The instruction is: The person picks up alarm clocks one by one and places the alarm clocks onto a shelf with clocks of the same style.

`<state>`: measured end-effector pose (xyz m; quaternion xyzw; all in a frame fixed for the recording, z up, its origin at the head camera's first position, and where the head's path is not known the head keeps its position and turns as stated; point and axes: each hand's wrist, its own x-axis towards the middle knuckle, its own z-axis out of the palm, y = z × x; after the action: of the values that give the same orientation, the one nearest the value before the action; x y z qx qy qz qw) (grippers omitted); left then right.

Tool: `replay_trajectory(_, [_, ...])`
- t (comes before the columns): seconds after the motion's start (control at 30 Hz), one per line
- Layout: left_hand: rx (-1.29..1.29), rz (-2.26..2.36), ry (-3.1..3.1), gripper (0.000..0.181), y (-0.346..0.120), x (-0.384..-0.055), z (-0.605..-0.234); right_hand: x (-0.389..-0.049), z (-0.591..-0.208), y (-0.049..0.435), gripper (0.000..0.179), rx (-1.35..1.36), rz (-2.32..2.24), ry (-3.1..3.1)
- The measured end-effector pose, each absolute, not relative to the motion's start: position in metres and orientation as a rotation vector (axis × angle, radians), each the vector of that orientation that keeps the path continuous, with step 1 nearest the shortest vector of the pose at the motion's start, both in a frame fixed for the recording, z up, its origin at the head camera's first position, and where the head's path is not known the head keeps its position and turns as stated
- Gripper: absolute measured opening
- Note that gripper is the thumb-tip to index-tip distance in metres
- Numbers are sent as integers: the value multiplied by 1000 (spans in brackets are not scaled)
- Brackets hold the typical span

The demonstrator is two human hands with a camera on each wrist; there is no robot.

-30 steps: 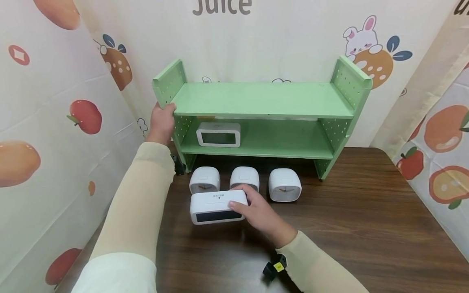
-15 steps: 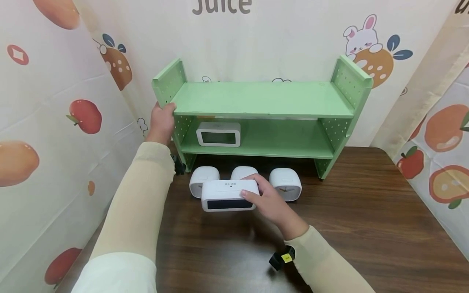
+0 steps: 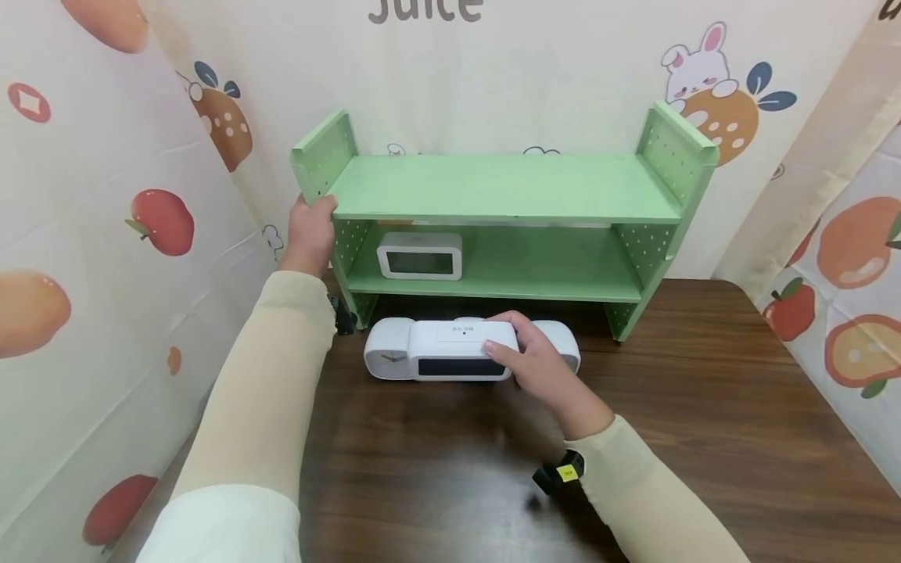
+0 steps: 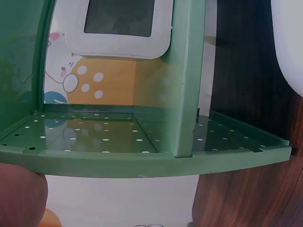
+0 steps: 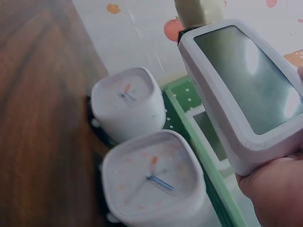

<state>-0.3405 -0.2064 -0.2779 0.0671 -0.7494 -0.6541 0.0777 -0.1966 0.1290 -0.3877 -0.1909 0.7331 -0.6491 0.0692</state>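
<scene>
My right hand (image 3: pixel 545 375) pinches a white digital clock (image 3: pixel 461 350) by its right end, thumb on the front and fingers behind. Its dark screen (image 5: pixel 251 75) faces back toward me. Held in the air, the clock overlaps several white analog alarm clocks (image 3: pixel 385 349) on the table, mostly hiding the middle one. My left hand (image 3: pixel 310 238) grips the left side panel of a green two-tier shelf (image 3: pixel 507 188) at the upper board's front corner. A second white digital clock (image 3: pixel 420 256) stands at the left of the lower board.
The dark wooden table (image 3: pixel 394 469) extends to the front and right. Behind the shelf hangs a fruit-printed curtain (image 3: pixel 493 78), which also lines both sides. The upper green board lies above the standing digital clock, and the right side panel (image 3: pixel 676 148) closes that end.
My right hand has carried the digital clock up and to the right in the head view, from over the left alarm clock to over the middle one. The left hand keeps its place.
</scene>
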Motion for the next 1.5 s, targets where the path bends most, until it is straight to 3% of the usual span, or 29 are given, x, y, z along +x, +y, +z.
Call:
replay_trajectory(0.67, [174,-1968,-2217,50,-204,-342,-275,-227,-354,165,25,-598,-2245,2106])
replay_trajectory(1.27, [187,-1983,-2223,52,-208,-344,-278,-253,-339,174,34,-486,-2104,2282])
replay_trajectory(1.5, [189,-1972,-2228,50,-208,-341,-278,-265,-338,180,28,-487,-2134,2197])
